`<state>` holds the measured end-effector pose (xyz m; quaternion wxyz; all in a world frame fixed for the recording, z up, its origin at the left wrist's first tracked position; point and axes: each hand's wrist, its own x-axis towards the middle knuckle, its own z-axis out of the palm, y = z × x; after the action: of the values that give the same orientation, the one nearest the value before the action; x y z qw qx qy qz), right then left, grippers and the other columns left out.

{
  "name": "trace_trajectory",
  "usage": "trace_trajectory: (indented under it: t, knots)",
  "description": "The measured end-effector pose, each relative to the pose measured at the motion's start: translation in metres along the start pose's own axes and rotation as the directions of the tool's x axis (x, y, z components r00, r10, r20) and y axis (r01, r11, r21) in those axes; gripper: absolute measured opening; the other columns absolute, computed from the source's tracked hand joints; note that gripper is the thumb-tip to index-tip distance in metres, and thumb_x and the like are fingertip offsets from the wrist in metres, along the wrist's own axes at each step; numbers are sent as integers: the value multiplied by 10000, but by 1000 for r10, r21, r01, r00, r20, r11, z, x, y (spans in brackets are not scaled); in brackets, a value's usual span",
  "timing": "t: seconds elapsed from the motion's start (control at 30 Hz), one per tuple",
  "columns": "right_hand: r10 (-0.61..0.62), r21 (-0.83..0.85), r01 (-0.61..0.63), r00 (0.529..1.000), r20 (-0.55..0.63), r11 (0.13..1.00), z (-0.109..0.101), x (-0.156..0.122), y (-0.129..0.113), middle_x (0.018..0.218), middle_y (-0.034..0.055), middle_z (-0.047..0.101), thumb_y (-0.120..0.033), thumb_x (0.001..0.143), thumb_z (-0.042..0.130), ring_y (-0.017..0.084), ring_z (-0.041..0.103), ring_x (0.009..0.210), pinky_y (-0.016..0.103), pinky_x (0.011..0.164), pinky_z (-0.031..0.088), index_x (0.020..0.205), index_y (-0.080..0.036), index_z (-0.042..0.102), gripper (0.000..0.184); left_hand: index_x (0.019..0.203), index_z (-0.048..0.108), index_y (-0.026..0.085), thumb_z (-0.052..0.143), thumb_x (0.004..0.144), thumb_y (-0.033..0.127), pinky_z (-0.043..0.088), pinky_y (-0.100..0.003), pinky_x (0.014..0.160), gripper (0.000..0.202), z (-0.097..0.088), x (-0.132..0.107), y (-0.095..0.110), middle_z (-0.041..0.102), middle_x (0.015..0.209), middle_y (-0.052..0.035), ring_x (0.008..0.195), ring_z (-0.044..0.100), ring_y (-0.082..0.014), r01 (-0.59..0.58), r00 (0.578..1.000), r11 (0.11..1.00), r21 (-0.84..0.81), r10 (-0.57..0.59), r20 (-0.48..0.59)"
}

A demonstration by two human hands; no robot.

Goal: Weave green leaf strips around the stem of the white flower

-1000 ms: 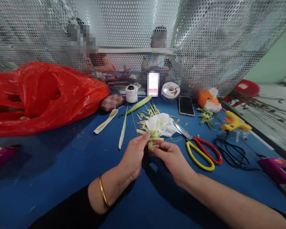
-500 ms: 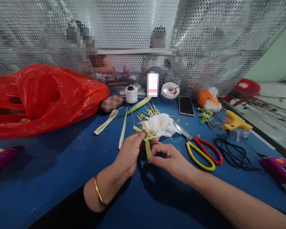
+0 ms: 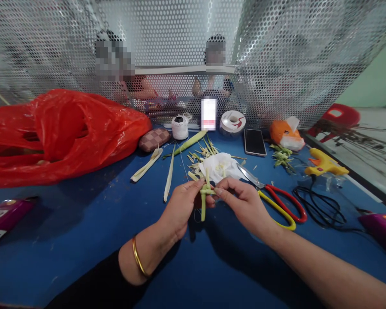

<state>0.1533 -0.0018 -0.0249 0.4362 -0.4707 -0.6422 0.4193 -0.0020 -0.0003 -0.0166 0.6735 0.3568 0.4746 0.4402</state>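
Between my hands is a small cross of woven pale-green leaf strips [image 3: 203, 207], held above the blue table. My left hand [image 3: 180, 206] pinches it at the crossing from the left. With thumb and forefinger, my right hand [image 3: 244, 199] grips the strip end that points right. One strip end hangs down and another points up. Just beyond lie a crumpled white tissue [image 3: 218, 167] and cut leaf scraps [image 3: 209, 148]. Scissors [image 3: 286, 204] with red and yellow handles lie beside my right hand, which partly covers them.
A red plastic bag [image 3: 83, 133] fills the left side. Behind are a checkered pouch [image 3: 154, 139], a thread spool [image 3: 179, 128], a ribbon roll [image 3: 233, 122] and a phone [image 3: 255, 142]. A yellow glue gun [image 3: 326, 163] with a black cord lies right. Perforated metal sheeting [image 3: 180, 43] stands at the back.
My right hand has moved up from the cross's lower strip end to its right-hand end. My left hand still holds the crossing. The view has shifted slightly.
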Motion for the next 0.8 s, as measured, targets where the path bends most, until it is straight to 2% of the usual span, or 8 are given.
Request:
trace_trajectory:
  t: [0.1, 0.23, 0.33, 0.4, 0.5, 0.57, 0.67, 0.8]
  knots:
    - [-19, 77, 19, 1000, 0, 997, -2, 3, 2, 731, 16, 606, -332, 835, 564, 165, 530, 719, 317, 702, 406, 646, -197, 533, 235, 707, 643, 154, 659, 795, 440, 468, -214, 609, 300, -2, 1, -1, 653, 540, -13, 543, 619, -122, -24, 1000, 1000, 9, 24, -1]
    - [29, 139, -29, 1000, 2, 990, -3, 6, 3, 770, 25, 622, -324, 806, 582, 175, 549, 753, 326, 724, 413, 630, -199, 522, 224, 775, 650, 147, 655, 802, 459, 499, -242, 678, 314, -4, 2, -1, 681, 587, -31, 597, 653, -141, 10, 998, 1000, -17, -9, 56]
    - [26, 134, -23, 999, -19, 991, -3, 7, 3, 759, 21, 614, -323, 804, 577, 177, 550, 756, 328, 728, 416, 633, -204, 516, 217, 863, 662, 143, 630, 814, 502, 517, -266, 702, 363, -5, 2, 2, 716, 692, -57, 628, 671, -148, 54, 990, 998, -46, -47, 129]
    - [-12, 90, 15, 1000, -26, 996, -3, 6, 4, 770, 22, 612, -309, 811, 570, 176, 548, 763, 328, 734, 415, 636, -204, 513, 212, 897, 667, 141, 689, 774, 480, 520, -258, 675, 362, -5, 1, 3, 719, 718, -55, 618, 667, -141, 57, 987, 998, -28, -52, 151]
    - [-54, 10, 54, 998, -9, 998, -5, 6, 4, 788, 29, 617, -290, 824, 563, 174, 547, 760, 330, 727, 410, 646, -201, 534, 201, 866, 676, 125, 797, 686, 320, 522, -238, 631, 292, -2, 0, 5, 696, 667, -32, 578, 637, -119, 21, 993, 1000, 19, -23, 114]
    - [-57, -12, 57, 998, 0, 998, -7, 7, 4, 779, 31, 618, -290, 827, 566, 173, 547, 747, 330, 716, 408, 651, -196, 557, 199, 819, 674, 118, 786, 693, 260, 520, -232, 603, 220, -1, 1, 5, 679, 620, -23, 535, 613, -107, 3, 997, 999, 40, -6, 81]
    - [-34, 32, 34, 999, -6, 999, -11, 9, 3, 765, 32, 611, -308, 824, 582, 174, 549, 749, 330, 719, 409, 641, -189, 569, 219, 751, 659, 120, 737, 741, 255, 498, -212, 555, 157, -1, 2, 6, 655, 563, -14, 479, 585, -95, -5, 998, 998, 65, 0, 68]
    - [19, 39, -18, 1000, -12, 999, -13, 11, 2, 747, 22, 599, -356, 831, 579, 167, 528, 732, 324, 712, 398, 677, -184, 580, 231, 750, 656, 124, 764, 714, 269, 474, -192, 534, 184, -3, 1, 8, 648, 547, -10, 479, 588, -93, 45, 994, 997, 58, -51, 97]
